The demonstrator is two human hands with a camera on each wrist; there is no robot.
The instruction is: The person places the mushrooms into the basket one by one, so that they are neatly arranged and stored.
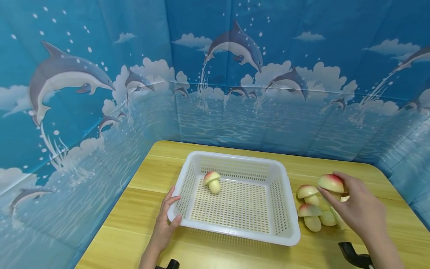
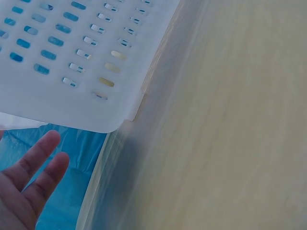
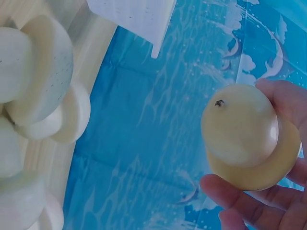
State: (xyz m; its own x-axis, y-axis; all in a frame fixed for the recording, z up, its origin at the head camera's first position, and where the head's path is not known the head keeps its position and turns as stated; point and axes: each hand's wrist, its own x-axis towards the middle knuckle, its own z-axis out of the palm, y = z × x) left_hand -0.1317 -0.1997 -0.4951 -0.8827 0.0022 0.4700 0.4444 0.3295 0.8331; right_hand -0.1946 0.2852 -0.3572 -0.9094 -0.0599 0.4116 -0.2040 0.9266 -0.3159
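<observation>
My right hand (image 1: 361, 205) pinches a toy mushroom (image 1: 330, 183) by its red-and-cream cap, thumb on one side and fingers on the other. In the right wrist view this mushroom (image 3: 240, 127) shows its pale rounded stem, with a small dark spot on it. Several similar mushrooms (image 1: 312, 223) lie in a group below and left of that hand, partly hidden by it. The left hand (image 1: 164, 224) is at the left front corner of a white perforated plastic basket (image 1: 235, 233), its fingers extended and spread by the rim. One mushroom (image 1: 212, 182) lies inside the basket, towards its back left.
Everything stands on a yellow wood-grain table (image 1: 131, 215) with rounded corners. A blue curtain (image 1: 215, 119) printed with dolphins surrounds its back and sides. Black curved pieces (image 1: 354, 256) show near both wrists at the bottom of the head view.
</observation>
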